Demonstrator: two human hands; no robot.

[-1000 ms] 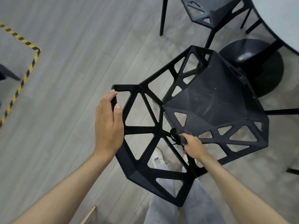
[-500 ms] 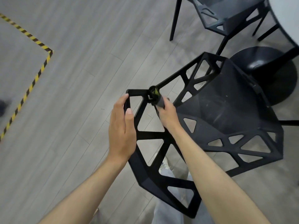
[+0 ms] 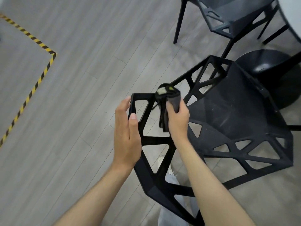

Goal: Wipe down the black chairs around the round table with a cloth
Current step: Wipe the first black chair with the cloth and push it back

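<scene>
From the head view, your right hand (image 3: 176,119) bunches the soft, light cloth (image 3: 169,101) on the chair (image 3: 228,115) backrest's top bar, its loose end hanging down; the left hand (image 3: 126,132) steadies the rigid frame, fingers (image 3: 123,106) straight, together. The seat faces the round table; grip only solid struts

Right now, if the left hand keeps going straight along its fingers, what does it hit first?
Likely the top corner of the chair backrest: the left hand points at it, fingertips about touching. Depth unclear.
</scene>
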